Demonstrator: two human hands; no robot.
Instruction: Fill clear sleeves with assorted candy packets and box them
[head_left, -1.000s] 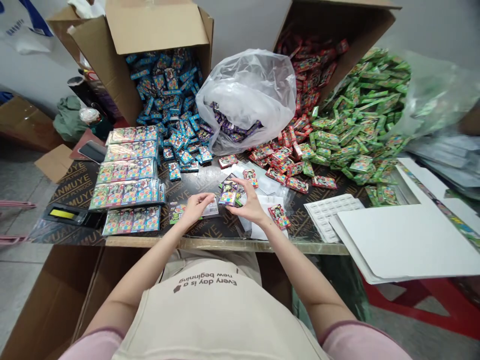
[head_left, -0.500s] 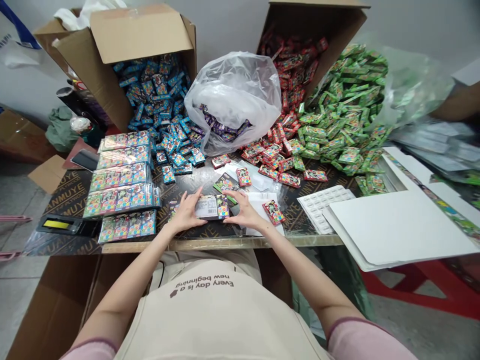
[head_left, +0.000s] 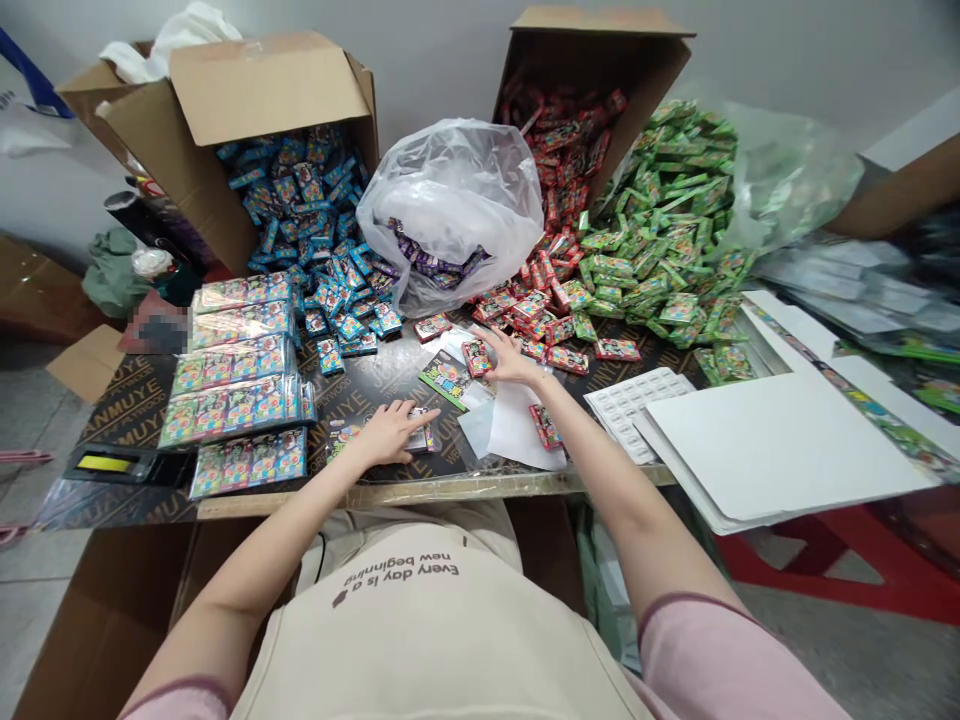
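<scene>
Now right hand (head_left: 511,359) touches a red packet (head_left: 475,357).

a cream apron (head_left: 420,640) covers the chest and lap. across the apron's upper part runs a line of dark print (head_left: 397,578), "every day is a new beginning", with a small dark mark at one end. beside the apron the right sleeve (head_left: 720,660) is pink with a darker hem band. the left sleeve (head_left: 169,708) shows only as a pink sliver. bare forearms run on to the left hand (head_left: 386,435) and right hand (head_left: 510,355).
</scene>
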